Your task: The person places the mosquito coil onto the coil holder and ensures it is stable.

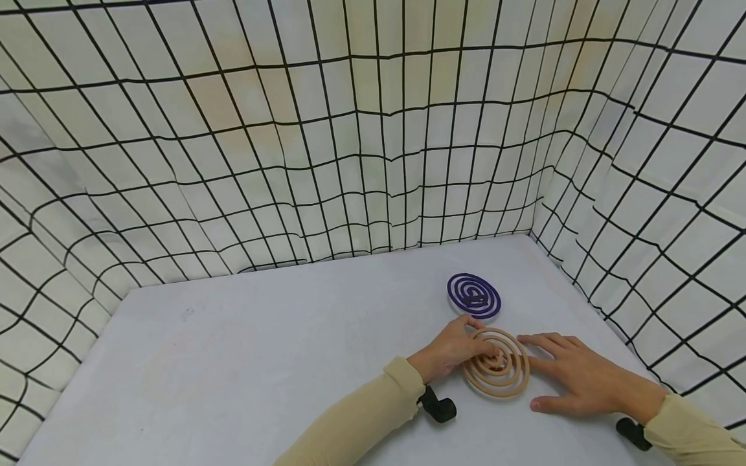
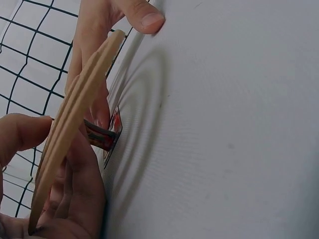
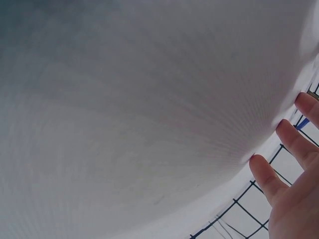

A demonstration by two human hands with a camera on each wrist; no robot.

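A tan mosquito coil (image 1: 497,393) is in my left hand (image 1: 451,349), with the fingers about its edge and centre. In the left wrist view the coil (image 2: 75,109) is tilted above the table and casts a ringed shadow. Below its middle, a small printed metal stand (image 2: 102,137) sits on the white surface. My right hand (image 1: 583,375) lies spread on the table just right of the coil; one finger reaches under it to the stand. More of its straight fingertips (image 3: 262,167) touch the surface in the right wrist view. A purple coil (image 1: 474,296) lies flat behind.
The white table (image 1: 262,362) stretches off to the left. Black wire mesh (image 1: 361,116) backed by white cloth rises along the back and both sides. A black wrist camera (image 1: 438,406) sits beneath the left forearm, another black device (image 1: 632,433) by the right wrist.
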